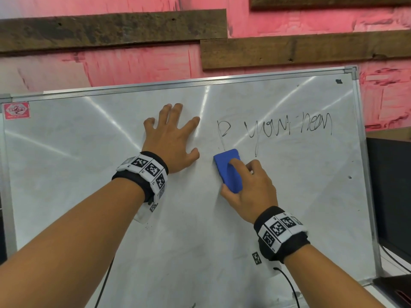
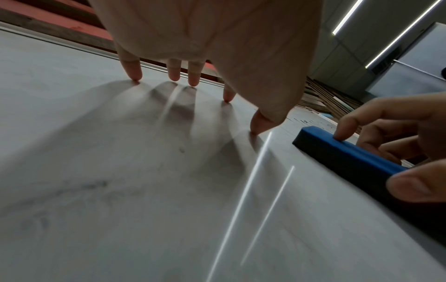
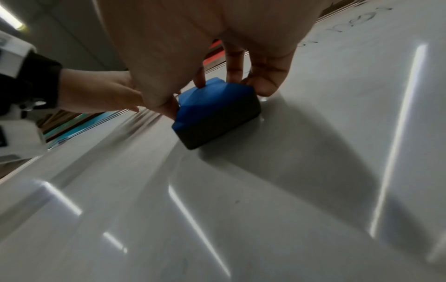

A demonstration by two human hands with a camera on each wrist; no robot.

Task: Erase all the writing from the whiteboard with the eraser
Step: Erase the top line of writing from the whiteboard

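A framed whiteboard [image 1: 89,196] leans against a pink wall. Black handwriting [image 1: 278,127] runs across its upper right part; its left part shows only faint grey smears. My right hand [image 1: 249,187] grips a blue eraser [image 1: 228,171] with a dark felt underside [image 3: 217,124], pressed flat on the board just below the leftmost strokes. Thumb and fingers pinch its long sides, and the index finger lies on top [image 2: 342,133]. My left hand [image 1: 171,138] is spread, its fingertips [image 2: 135,76] touching the board left of the eraser [image 2: 347,154].
A red sticker [image 1: 16,110] marks the board's top left corner. Dark wooden planks [image 1: 289,51] are fixed on the wall above. A black object [image 1: 391,196] stands beyond the board's right edge. A thin black cable [image 1: 289,285] trails from the right wrist.
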